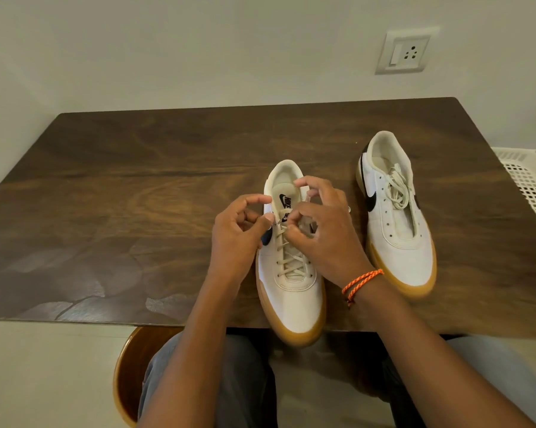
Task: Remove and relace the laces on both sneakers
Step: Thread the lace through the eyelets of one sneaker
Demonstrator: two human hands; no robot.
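Observation:
Two white sneakers with gum soles stand on the wooden table (106,196), toes toward me. The near sneaker (291,291) is laced across its lower eyelets with a cream lace (291,257). My left hand (239,236) and my right hand (325,233) meet over its tongue, fingers pinched on the lace ends near the top eyelets. The far right sneaker (399,242) has bare eyelets, and its loose lace (395,186) lies bundled inside the opening. An orange cord bracelet sits on my right wrist.
A white perforated plastic basket (529,183) stands off the table's right edge. A wall socket (404,52) is on the wall behind. The near sneaker's toe overhangs the table's front edge above my knees; a round wooden stool (127,375) is beneath me.

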